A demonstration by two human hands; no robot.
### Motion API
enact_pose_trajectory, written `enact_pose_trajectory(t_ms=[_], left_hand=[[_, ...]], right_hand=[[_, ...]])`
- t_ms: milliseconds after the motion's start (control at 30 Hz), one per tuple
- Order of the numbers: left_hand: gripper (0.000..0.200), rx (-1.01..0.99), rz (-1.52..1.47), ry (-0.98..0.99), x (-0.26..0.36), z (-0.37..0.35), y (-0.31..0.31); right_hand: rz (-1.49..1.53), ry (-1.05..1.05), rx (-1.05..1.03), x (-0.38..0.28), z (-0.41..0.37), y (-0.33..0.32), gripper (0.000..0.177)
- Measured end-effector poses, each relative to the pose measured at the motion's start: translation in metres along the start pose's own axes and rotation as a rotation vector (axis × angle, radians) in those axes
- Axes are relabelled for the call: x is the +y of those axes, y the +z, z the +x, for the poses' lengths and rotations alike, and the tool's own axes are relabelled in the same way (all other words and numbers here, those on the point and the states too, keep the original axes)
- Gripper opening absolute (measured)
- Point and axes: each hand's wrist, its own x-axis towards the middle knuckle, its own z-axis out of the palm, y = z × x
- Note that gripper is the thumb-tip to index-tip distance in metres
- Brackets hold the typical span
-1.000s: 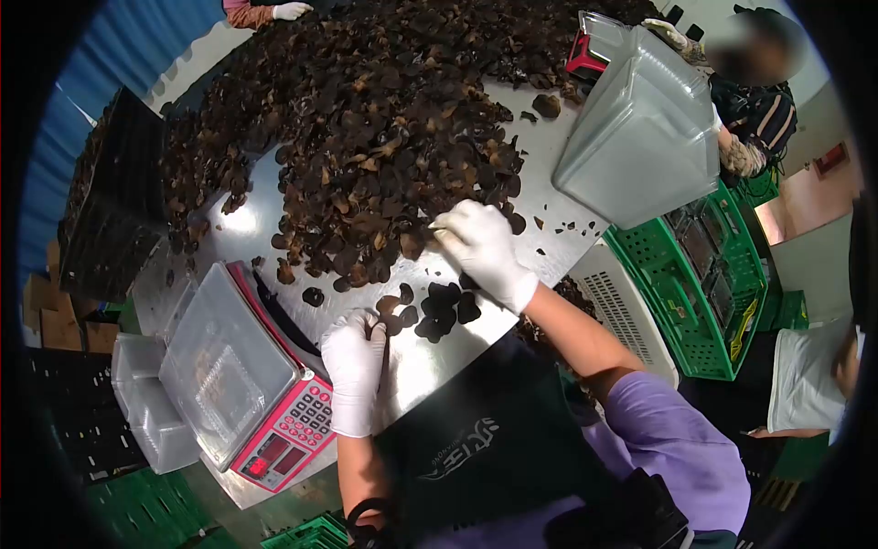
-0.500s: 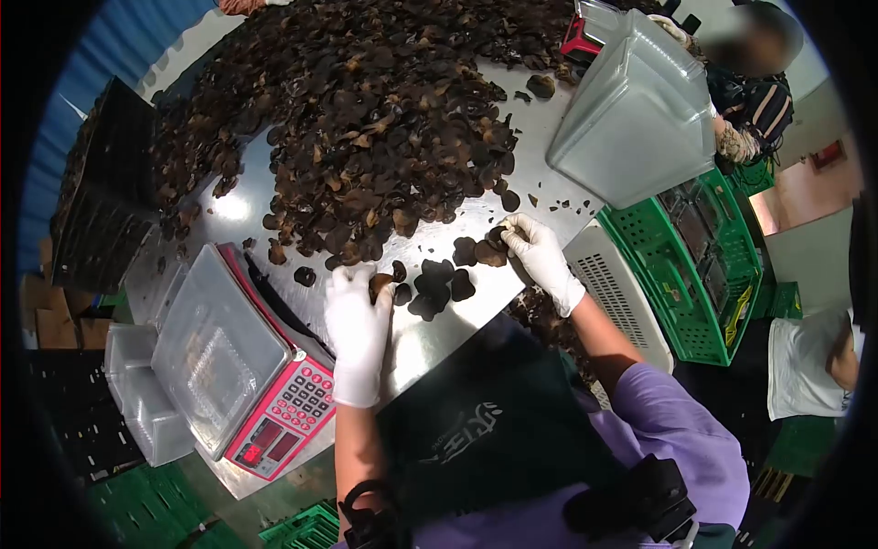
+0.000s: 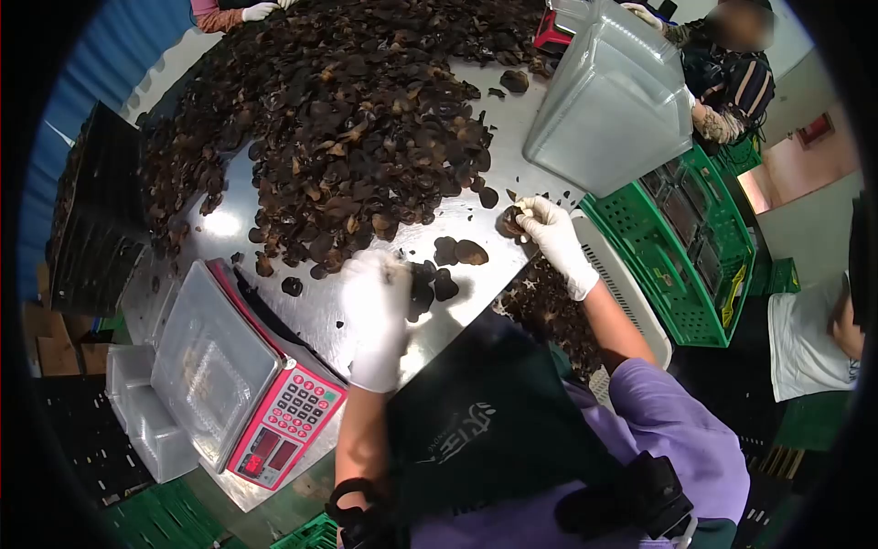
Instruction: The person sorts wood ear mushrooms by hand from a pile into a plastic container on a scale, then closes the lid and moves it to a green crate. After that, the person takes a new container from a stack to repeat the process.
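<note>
Both hands wear white gloves. My right hand (image 3: 553,240) pinches a dark, flat mushroom-like piece (image 3: 510,222) near the table's front edge. My left hand (image 3: 373,297) is over the table with its fingers curled and smeared by motion; whether it holds anything is hidden. Beside its fingertips lie several dark pieces (image 3: 422,291). Between the hands rests a brown piece (image 3: 471,252) next to darker ones. Behind both hands spreads a large heap of dark brown pieces (image 3: 357,128) on the metal table (image 3: 457,220).
A red-and-white scale (image 3: 293,403) stands at the left, near stacked clear tubs (image 3: 151,425). At the right are an upright clear bin (image 3: 613,110), a white basket (image 3: 631,311) holding pieces, and green crates (image 3: 681,247). Co-workers' gloved hands (image 3: 261,11) show across the table.
My right hand has drawn a piece away from the group between the hands. My left hand has moved right and its fingers have curled. The whole view has shifted slightly.
</note>
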Motion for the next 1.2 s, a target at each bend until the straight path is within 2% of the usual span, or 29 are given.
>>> enact_pose_trajectory(t_ms=[33, 67, 100, 167, 267, 300, 333, 367, 400, 433, 500, 567, 600, 700, 733, 800, 833, 900, 967, 1000, 1033, 1100, 1133, 1200], left_hand=[[0.015, -0.007, -0.171, 0.347, 0.008, -0.017, 0.009], [0.021, -0.088, 0.017, 0.625, 0.019, -0.034, 0.029], [0.028, -0.130, -0.246, 0.689, 0.051, -0.048, 0.027], [0.035, -0.360, -0.466, 0.763, 0.087, -0.073, 0.032], [0.035, -0.468, -0.325, 0.797, 0.088, -0.071, 0.016], [0.034, -0.381, -0.276, 0.790, 0.079, -0.065, 0.014], [0.029, -0.387, -0.280, 0.650, 0.066, -0.057, 0.006], [0.022, -0.269, -0.066, 0.663, 0.053, -0.050, 0.003], [0.017, -0.341, 0.031, 0.525, 0.038, -0.040, 0.000], [0.016, -0.130, -0.113, 0.409, 0.027, -0.034, -0.003], [0.013, -0.063, -0.088, 0.249, 0.005, -0.025, -0.004], [0.012, 0.005, 0.085, 0.263, 0.000, -0.011, -0.004], [0.012, 0.004, 0.084, 0.263, 0.002, -0.005, 0.001], [0.019, -0.057, 0.124, 0.427, 0.006, 0.012, 0.027], [0.022, -0.095, 0.147, 0.440, 0.007, 0.017, 0.036], [0.024, -0.135, 0.163, 0.454, 0.010, 0.026, 0.044], [0.025, -0.216, 0.198, 0.445, 0.010, 0.030, 0.048], [0.026, -0.302, 0.231, 0.439, 0.013, 0.035, 0.049], [0.022, -0.400, 0.290, 0.399, 0.014, 0.039, 0.047], [0.017, -0.306, 0.231, 0.430, 0.010, 0.038, 0.050], [0.017, -0.306, 0.231, 0.431, 0.007, 0.039, 0.049], [0.016, -0.349, -0.146, 0.295, 0.011, 0.042, 0.036], [0.017, -0.263, -0.260, 0.262, 0.016, 0.040, 0.031], [0.015, -0.248, -0.339, 0.190, 0.017, 0.040, 0.020]], right_hand=[[-0.009, 0.022, -0.017, -0.006, -0.001, -0.004, 0.017], [0.013, 0.036, -0.028, -0.006, -0.001, -0.005, 0.020], [0.012, 0.037, -0.033, -0.007, 0.000, -0.006, 0.020], [-0.089, 0.032, -0.147, -0.010, 0.001, -0.007, 0.021], [-0.161, 0.070, -0.198, -0.022, -0.008, -0.003, 0.023], [-0.191, 0.079, -0.223, -0.024, -0.010, 0.000, 0.023], [-0.195, 0.070, -0.236, -0.021, -0.010, 0.001, 0.023], [-0.193, 0.070, -0.237, -0.017, -0.009, 0.005, 0.023], [-0.157, 0.035, -0.219, -0.014, -0.008, 0.010, 0.023], [-0.123, 0.001, -0.201, -0.012, -0.007, 0.015, 0.024], [-0.255, -0.108, -0.133, -0.014, -0.003, 0.028, 0.024], [-0.339, -0.132, -0.094, -0.009, 0.005, 0.042, 0.027], [-0.441, -0.252, -0.102, -0.010, 0.008, 0.046, 0.029], [-0.476, -0.227, -0.148, 0.000, 0.015, 0.055, 0.028], [-0.433, -0.158, -0.127, 0.006, 0.016, 0.056, 0.025], [-0.439, -0.207, -0.073, 0.001, 0.013, 0.050, 0.023], [-0.443, -0.252, -0.022, -0.001, 0.010, 0.045, 0.021], [-0.401, -0.237, -0.009, -0.013, 0.001, 0.035, 0.020], [-0.203, -0.125, -0.018, -0.008, -0.004, 0.029, 0.017], [-0.203, -0.124, -0.016, -0.005, -0.006, 0.027, 0.017], [-0.209, -0.068, -0.014, -0.003, -0.008, 0.025, 0.017], [-0.214, -0.011, -0.012, 0.004, -0.009, 0.025, 0.017], [-0.191, -0.023, -0.029, 0.010, -0.009, 0.026, 0.019], [-0.217, -0.054, -0.103, 0.017, -0.007, 0.025, 0.027]])
